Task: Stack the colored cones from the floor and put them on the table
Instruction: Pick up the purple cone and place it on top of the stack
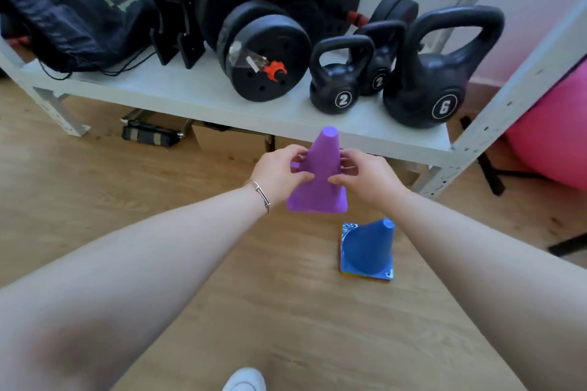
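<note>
A purple cone (319, 178) is held upright in the air above the wooden floor, gripped from both sides. My left hand (279, 170) pinches its left flank and my right hand (365, 173) pinches its right flank. Below and to the right, a blue cone (368, 249) stands on the floor; coloured edges of other cones show under its base, so it tops a stack.
A low white shelf (197, 95) stands just behind the cones, carrying three black kettlebells (435, 73), weight plates (266, 57) and a dark bag (70, 19). A pink exercise ball (559, 136) sits at the right. Black stand legs (495, 171) lie near it. My white shoe (244, 381) shows below.
</note>
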A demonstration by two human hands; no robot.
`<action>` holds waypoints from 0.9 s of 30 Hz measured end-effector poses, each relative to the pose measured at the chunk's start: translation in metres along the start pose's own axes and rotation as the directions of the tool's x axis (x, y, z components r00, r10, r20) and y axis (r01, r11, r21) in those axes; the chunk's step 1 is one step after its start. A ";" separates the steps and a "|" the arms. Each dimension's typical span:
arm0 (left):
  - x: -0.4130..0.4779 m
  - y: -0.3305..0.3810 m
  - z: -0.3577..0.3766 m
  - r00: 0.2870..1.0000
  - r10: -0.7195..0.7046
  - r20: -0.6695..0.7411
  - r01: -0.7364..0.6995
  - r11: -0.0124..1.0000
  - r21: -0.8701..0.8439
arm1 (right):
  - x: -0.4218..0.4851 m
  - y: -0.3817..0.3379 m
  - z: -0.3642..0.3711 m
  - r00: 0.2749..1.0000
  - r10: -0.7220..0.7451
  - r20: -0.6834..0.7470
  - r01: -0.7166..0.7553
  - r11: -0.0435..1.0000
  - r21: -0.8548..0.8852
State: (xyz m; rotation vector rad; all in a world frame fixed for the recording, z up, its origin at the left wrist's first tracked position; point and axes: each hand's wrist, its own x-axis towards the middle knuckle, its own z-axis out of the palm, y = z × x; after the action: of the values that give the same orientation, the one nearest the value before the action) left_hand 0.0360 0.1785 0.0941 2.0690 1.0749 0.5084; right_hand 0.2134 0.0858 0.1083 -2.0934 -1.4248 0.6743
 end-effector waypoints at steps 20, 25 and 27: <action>-0.010 0.057 0.142 0.952 0.071 0.296 -0.107 0.989 0.106 | -0.082 0.136 -0.037 0.971 0.240 -0.007 -0.239 0.968 0.074; -0.003 0.039 0.154 0.941 0.046 0.336 -0.100 0.984 0.146 | -0.074 0.154 -0.012 0.963 0.271 0.009 -0.270 0.956 0.117; 0.000 0.031 0.159 0.933 0.036 0.359 -0.094 0.985 0.148 | -0.071 0.160 -0.003 0.959 0.283 0.018 -0.283 0.949 0.141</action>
State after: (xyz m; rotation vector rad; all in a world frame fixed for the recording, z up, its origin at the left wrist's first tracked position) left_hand 0.1523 0.0983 0.0143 2.2359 0.8566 0.0684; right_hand 0.3013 -0.0321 0.0131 -2.2024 -1.0487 0.8577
